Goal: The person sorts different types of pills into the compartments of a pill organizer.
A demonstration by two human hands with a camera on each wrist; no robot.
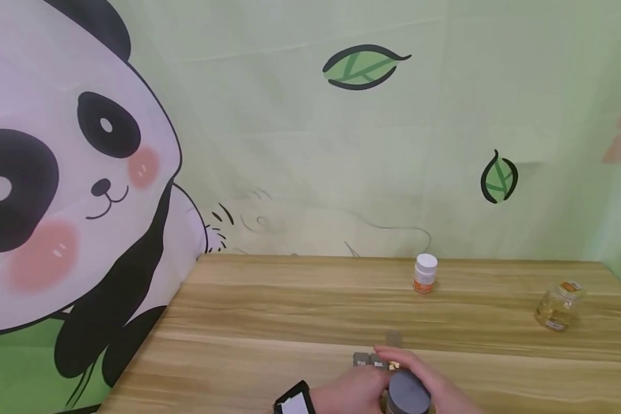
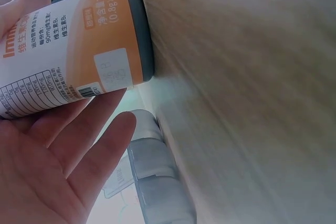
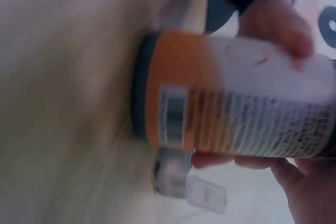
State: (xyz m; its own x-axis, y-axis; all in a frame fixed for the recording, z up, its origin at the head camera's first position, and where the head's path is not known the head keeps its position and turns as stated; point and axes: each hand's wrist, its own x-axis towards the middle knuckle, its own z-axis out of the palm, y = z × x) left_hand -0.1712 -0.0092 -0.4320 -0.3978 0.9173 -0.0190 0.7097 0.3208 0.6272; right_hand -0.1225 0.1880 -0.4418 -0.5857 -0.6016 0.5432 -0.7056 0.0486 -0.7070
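Observation:
A supplement bottle [image 2: 79, 51] with an orange and white label stands upright, its dark base at the wooden table. From above, its dark grey cap [image 1: 407, 391] shows between the hands. My left hand [image 1: 349, 388] holds the bottle's left side, thumb on the near side; its fingers [image 2: 100, 156] stretch along the far side, fairly straight. My right hand [image 1: 440, 385] holds it from the right, fingers [image 3: 241, 161] passing behind. Just beyond the bottle lies a grey pill organizer [image 1: 361, 359], partly hidden by the hands. A clear lid [image 3: 207, 195] on it stands raised, with pale yellow pieces visible nearby.
Toward the table's back edge stands a small white pill bottle [image 1: 425, 273] with an orange band. Farther right is a clear jar [image 1: 558, 307] with amber contents. A fabric backdrop [image 1: 300, 144] with a panda and leaves hangs behind the table. A black watch [image 1: 295, 399] is on my left wrist.

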